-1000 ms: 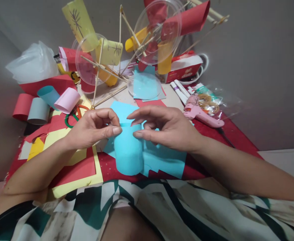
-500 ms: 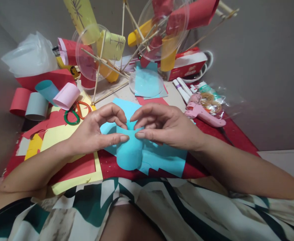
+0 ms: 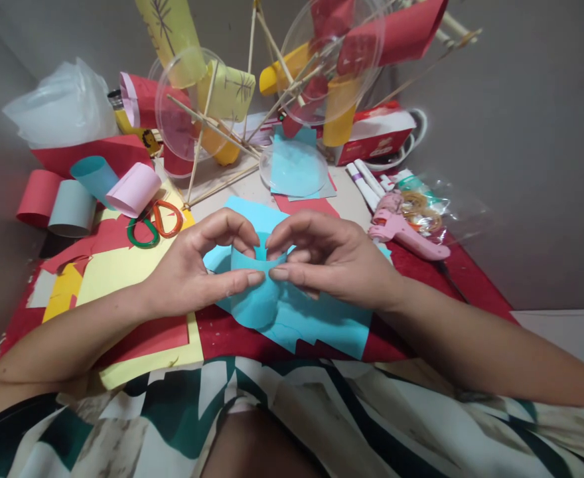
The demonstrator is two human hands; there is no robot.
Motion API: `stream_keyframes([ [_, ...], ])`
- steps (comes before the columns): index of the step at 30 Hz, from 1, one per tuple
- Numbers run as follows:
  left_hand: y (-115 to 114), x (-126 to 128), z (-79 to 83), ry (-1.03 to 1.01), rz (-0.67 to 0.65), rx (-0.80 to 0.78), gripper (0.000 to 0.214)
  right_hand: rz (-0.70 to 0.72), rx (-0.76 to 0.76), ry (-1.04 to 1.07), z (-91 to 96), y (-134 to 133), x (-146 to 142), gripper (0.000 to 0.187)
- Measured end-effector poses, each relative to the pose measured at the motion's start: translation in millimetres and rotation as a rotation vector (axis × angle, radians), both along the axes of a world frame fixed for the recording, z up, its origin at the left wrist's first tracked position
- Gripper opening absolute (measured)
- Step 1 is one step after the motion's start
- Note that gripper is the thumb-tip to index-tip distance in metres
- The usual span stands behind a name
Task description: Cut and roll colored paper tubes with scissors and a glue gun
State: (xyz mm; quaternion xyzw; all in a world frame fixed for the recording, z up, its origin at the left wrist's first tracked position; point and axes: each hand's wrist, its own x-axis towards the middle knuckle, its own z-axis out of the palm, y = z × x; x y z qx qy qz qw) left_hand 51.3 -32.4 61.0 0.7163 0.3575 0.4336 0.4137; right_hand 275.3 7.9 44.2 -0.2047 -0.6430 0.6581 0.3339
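Observation:
A light blue paper tube [image 3: 255,302] stands upright in front of me, pinched at its top rim by both hands. My left hand [image 3: 210,262] has its thumb on the near outer face and its fingers curled over the rim. On the other side, my right hand [image 3: 322,259] grips the same rim, thumb outside and fingers reaching into the opening. The two thumb tips nearly meet. Beneath the tube lies a cut light blue paper sheet [image 3: 332,322] with a jagged edge. Scissors [image 3: 155,224] with green and orange handles lie left of my left hand.
Rolled paper tubes, one pink [image 3: 133,190], sit at the left. Behind stands a stick frame [image 3: 202,119] bearing clear plastic discs and coloured paper cups. A pink glue gun [image 3: 406,236], white markers [image 3: 364,186] and a bag of rubber bands [image 3: 424,212] lie right. Yellow paper [image 3: 123,272] is at left.
Both thumbs have shifted slightly along the rim, the left one to the right. The tube's lower edge looks tilted a little more; the whole view has shifted slightly.

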Motion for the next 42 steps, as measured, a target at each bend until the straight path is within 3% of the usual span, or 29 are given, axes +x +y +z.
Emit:
stream_keyframes([
  [7, 0.6, -5.1, 1.2, -0.086, -0.075, -0.145, 0.033, 0.083, -0.094, 0.063, -3.4, 9.1, 1.3, 0.027],
  [16, -3.1, 0.3, -0.8, 0.020, -0.014, 0.087, 0.032, -0.012, 0.079, 0.019, -4.8, -3.0, -1.5, 0.019],
  [25, -0.2, -2.9, 0.7, 0.000, 0.011, 0.043, 0.029, 0.011, 0.002, 0.012, 0.3, 3.2, 0.9, 0.013],
  [34, -4.3, -3.0, -3.2, 0.157, 0.056, 0.145, 0.020, -0.141, 0.257, -0.013, -2.5, -0.7, -1.2, 0.014],
  [42, -2.6, -4.3, -4.4, 0.108, 0.074, 0.123, 0.025, -0.137, 0.245, -0.002, -4.4, 2.9, -0.3, 0.017],
])
